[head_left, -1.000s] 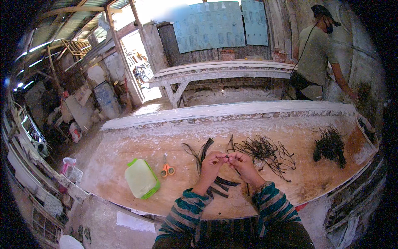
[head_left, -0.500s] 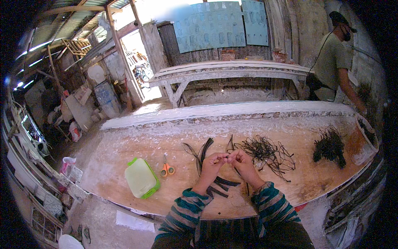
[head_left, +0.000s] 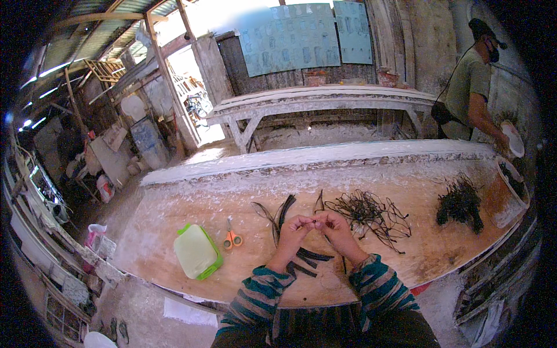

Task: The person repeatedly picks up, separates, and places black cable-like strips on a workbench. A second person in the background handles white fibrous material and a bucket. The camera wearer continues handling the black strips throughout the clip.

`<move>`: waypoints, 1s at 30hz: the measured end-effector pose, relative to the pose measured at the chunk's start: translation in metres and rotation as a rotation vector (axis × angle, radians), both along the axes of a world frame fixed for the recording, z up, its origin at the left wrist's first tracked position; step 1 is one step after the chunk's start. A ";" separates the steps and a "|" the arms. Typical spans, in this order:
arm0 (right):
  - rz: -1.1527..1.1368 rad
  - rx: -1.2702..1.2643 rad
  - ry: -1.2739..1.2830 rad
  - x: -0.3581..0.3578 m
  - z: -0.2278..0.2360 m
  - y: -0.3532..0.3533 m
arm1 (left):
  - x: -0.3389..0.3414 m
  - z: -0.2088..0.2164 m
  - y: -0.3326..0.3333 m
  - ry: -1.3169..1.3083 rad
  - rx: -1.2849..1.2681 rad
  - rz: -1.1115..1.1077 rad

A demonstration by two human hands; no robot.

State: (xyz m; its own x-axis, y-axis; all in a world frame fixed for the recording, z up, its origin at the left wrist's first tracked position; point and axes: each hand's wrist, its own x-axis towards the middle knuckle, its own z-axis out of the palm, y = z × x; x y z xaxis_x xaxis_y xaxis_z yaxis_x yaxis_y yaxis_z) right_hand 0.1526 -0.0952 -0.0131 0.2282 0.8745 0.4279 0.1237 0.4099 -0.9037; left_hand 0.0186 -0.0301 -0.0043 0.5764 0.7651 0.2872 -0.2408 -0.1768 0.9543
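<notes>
Above the middle of the wooden tabletop (head_left: 156,232), my left hand (head_left: 295,233) and my right hand (head_left: 339,233) meet fingertip to fingertip. Both pinch a thin black cord (head_left: 315,222), most of it hidden by my fingers. Flat black strips (head_left: 314,254) lie beneath and beside my left hand, with more fanned out beyond it. A loose tangle of knotted black cords (head_left: 371,213) spreads just past my right hand. Left of my hands rest orange-handled scissors (head_left: 232,239) and a pale box with bright green edges (head_left: 198,251).
Toward the right end sit a dense black bundle of cords (head_left: 459,204) and a tipped whitish bucket (head_left: 510,194). A white-crusted ledge (head_left: 325,155) runs along the table's far side. Behind it stands a long bench (head_left: 325,100). A person (head_left: 473,87) at the far right holds a white container (head_left: 513,139).
My hands stay pinched together, with only slight finger movement. At the far right, the person's arm has come up, and a white container now shows in the hand.
</notes>
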 end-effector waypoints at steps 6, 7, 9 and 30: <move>0.079 -0.044 0.100 -0.002 0.006 -0.004 | 0.000 -0.007 0.005 0.002 -0.038 -0.084; 0.097 -0.058 0.133 -0.002 0.008 -0.005 | 0.000 -0.008 0.006 -0.012 -0.058 -0.136; 0.158 -0.091 0.247 -0.002 0.013 -0.008 | 0.000 -0.011 0.009 -0.041 -0.099 -0.243; 0.369 -0.107 0.604 0.004 0.020 -0.012 | -0.007 0.009 -0.002 -0.151 -0.305 -0.450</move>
